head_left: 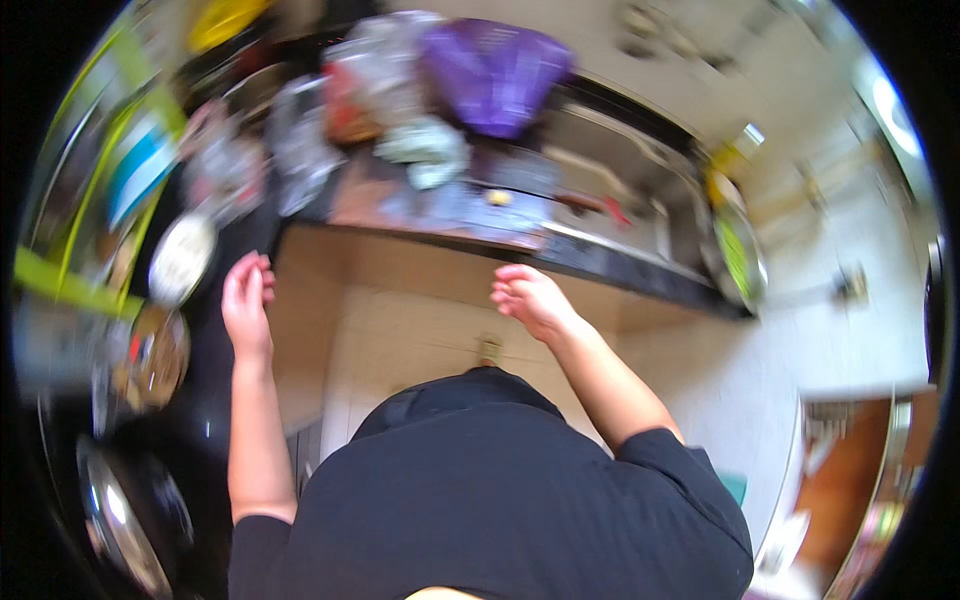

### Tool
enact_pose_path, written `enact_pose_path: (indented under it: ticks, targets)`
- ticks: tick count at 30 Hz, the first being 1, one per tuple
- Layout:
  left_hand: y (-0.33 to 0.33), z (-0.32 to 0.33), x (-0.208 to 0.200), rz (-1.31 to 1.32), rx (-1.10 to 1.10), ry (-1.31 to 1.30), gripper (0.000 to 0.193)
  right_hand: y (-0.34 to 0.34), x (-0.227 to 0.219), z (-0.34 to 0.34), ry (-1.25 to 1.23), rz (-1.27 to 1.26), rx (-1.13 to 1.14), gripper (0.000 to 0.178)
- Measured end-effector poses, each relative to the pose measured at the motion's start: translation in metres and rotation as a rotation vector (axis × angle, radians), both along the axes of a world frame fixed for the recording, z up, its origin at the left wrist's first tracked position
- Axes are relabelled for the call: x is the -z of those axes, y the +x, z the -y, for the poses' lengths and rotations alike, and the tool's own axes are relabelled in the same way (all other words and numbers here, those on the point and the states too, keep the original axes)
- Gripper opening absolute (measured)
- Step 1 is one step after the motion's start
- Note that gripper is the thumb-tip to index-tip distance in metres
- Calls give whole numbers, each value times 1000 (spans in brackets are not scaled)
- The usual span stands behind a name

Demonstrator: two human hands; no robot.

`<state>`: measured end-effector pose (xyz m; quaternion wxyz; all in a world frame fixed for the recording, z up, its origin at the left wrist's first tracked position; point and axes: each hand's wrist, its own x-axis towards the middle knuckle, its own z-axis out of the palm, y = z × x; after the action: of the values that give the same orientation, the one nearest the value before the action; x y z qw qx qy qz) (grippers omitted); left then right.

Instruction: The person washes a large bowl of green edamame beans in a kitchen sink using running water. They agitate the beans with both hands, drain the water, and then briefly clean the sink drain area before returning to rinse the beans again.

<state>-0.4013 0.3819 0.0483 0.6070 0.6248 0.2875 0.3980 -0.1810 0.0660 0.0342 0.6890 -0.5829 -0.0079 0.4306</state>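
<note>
My left hand (247,300) hangs in the air beside the dark left counter, near an oval dish of white food (183,258). Its fingers are loosely bent and apart, and nothing shows in them. My right hand (532,302) is in front of the far counter's edge, above the floor, its fingers loosely curled with no object visible. Beyond it lies a brown cutting board (375,200), with a wide-bladed knife (580,203) whose dark handle points right. A small yellowish piece (498,198) is by the blade. Motion blurs the picture.
A steel sink (665,235) is right of the board; a metal bowl of green vegetables (740,255) stands at its right end. A purple bag (497,75) and clear plastic bags (300,140) crowd the back. At left are a green rack (75,290) and a round lid (125,515).
</note>
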Motion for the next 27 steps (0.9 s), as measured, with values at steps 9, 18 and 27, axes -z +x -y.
enact_pose_path:
  ticks: [9,18,27]
  targets:
    - [99,157,46,-286,796,-199,19,112,-74,196,-38,921,791,10]
    - [240,269,30,-399,962,-137,22,284,-65,459,-1258,1188,763,46]
    - [410,423,16,-432,1301,-105,24,289,27,549,-213,-268,840,48]
